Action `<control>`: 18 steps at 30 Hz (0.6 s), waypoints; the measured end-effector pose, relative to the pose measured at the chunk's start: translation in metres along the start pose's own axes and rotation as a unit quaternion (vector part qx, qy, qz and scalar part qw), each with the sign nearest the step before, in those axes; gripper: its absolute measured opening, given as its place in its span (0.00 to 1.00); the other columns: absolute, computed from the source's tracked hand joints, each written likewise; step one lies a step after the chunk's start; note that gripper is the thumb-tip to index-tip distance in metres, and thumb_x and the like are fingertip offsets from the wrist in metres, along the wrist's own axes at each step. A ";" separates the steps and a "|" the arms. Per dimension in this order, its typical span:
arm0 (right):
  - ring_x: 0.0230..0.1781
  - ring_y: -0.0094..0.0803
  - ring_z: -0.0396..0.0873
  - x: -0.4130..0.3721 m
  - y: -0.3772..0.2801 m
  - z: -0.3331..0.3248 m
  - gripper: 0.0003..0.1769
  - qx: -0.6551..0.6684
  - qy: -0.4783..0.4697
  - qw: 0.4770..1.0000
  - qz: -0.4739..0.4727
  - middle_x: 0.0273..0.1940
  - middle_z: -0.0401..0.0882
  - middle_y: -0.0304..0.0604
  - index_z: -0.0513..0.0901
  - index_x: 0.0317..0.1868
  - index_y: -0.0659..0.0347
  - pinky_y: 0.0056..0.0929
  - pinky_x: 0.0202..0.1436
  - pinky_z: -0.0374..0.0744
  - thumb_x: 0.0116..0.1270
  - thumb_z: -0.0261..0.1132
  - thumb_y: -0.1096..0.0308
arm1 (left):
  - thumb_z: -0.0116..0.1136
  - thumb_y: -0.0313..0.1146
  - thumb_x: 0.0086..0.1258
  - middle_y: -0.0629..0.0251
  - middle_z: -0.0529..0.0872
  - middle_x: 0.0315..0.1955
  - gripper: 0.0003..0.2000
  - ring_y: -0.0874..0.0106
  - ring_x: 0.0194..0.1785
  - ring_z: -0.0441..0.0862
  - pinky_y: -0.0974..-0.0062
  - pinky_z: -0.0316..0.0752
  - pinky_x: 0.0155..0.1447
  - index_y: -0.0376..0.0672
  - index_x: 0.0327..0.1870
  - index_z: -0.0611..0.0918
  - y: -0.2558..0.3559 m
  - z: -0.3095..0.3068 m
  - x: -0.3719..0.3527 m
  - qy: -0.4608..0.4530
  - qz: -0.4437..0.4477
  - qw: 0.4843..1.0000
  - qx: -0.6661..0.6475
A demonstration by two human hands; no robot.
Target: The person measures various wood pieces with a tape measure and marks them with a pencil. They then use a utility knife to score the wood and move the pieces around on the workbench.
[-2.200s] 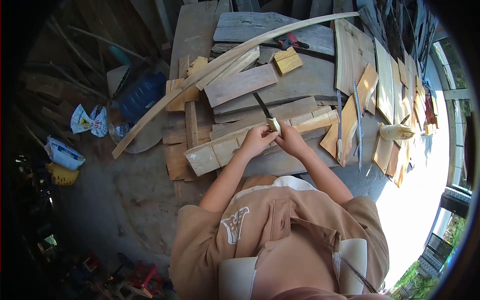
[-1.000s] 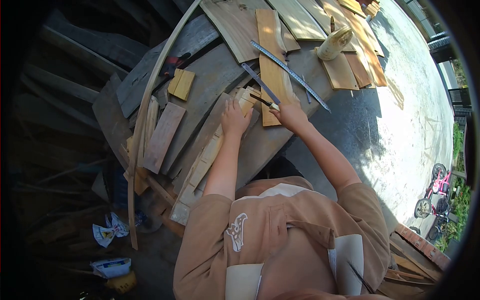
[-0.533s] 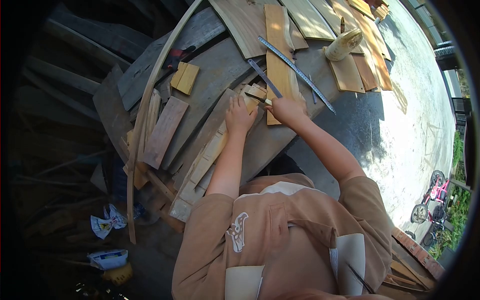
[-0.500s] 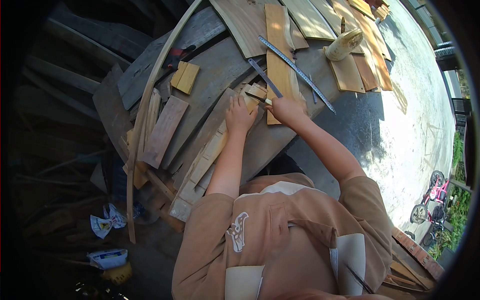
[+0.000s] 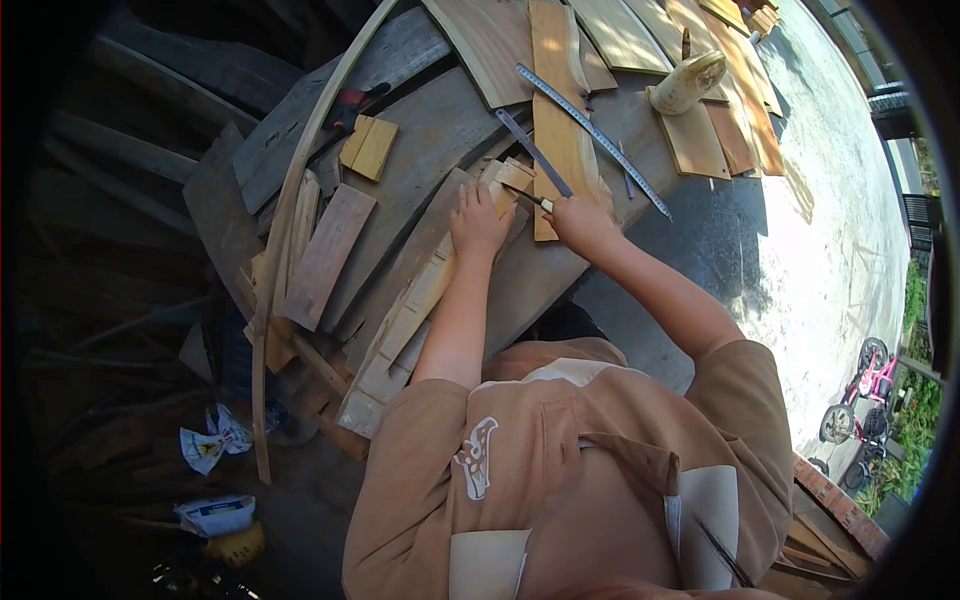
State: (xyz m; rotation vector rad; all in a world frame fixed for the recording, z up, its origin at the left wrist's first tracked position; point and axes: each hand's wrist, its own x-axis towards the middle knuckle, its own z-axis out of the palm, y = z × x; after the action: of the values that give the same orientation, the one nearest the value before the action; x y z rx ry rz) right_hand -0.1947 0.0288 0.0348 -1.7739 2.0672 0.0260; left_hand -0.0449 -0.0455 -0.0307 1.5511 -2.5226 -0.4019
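My left hand (image 5: 481, 226) rests with fingers apart on a long notched piece of wood (image 5: 428, 290), pressing near its upper end. My right hand (image 5: 585, 222) is closed around the handle of a thin dark-bladed tool (image 5: 546, 204). The blade points left, towards the end of the notched wood. Beside my right hand a metal ruler (image 5: 535, 153) crosses a yellowish board (image 5: 560, 130). A longer blue-white ruler (image 5: 595, 138) lies across the same board at a slant.
Wooden boards (image 5: 695, 143) and a pale cylindrical container (image 5: 688, 82) stand at the upper right. Yellow wood blocks (image 5: 369, 147), a reddish plank (image 5: 331, 257) and a long curved strip (image 5: 289, 190) are on the left. A pink bicycle (image 5: 872, 385) stands far right.
My right hand has shifted slightly right and down with the tool, and more of the tool's handle shows. My left hand stays on the notched wood.
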 end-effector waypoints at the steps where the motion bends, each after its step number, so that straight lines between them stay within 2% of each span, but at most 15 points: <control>1: 0.28 0.46 0.79 -0.001 0.001 0.002 0.17 0.001 0.001 1.000 0.002 0.26 0.79 0.53 0.78 0.29 0.65 0.39 0.30 0.77 0.62 0.55 0.57 | 0.54 0.54 0.56 0.55 0.70 0.56 0.32 0.61 0.64 0.63 0.63 0.66 0.57 0.38 0.56 0.67 0.000 0.000 0.000 -0.003 0.001 1.000 0.003; 12: 0.28 0.46 0.79 -0.018 0.005 0.002 0.16 0.014 -0.012 0.999 0.040 0.27 0.79 0.53 0.78 0.30 0.65 0.40 0.31 0.77 0.60 0.57 0.59 | 0.50 0.56 0.59 0.52 0.68 0.57 0.33 0.62 0.65 0.61 0.63 0.65 0.57 0.37 0.57 0.66 0.000 0.005 0.001 -0.017 0.012 0.999 0.040; 14: 0.28 0.46 0.80 -0.024 0.006 -0.004 0.16 0.007 -0.016 0.999 0.045 0.27 0.79 0.53 0.78 0.30 0.65 0.39 0.32 0.77 0.60 0.57 0.58 | 0.49 0.56 0.59 0.49 0.67 0.58 0.33 0.61 0.65 0.60 0.63 0.64 0.58 0.37 0.57 0.66 -0.003 0.006 0.001 -0.024 0.048 0.997 0.055; 18: 0.29 0.46 0.80 -0.029 0.006 -0.005 0.16 0.007 -0.027 0.998 0.065 0.27 0.79 0.52 0.78 0.29 0.64 0.40 0.32 0.77 0.60 0.57 0.57 | 0.49 0.56 0.59 0.51 0.68 0.57 0.32 0.59 0.64 0.61 0.63 0.65 0.58 0.37 0.56 0.66 -0.003 0.007 0.000 -0.005 0.065 0.995 0.078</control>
State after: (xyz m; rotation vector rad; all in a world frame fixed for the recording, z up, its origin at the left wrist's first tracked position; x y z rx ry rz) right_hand -0.1989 0.0558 0.0472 -1.6116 2.1354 0.0959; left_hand -0.0443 -0.0462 -0.0385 1.4258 -2.7008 -0.2001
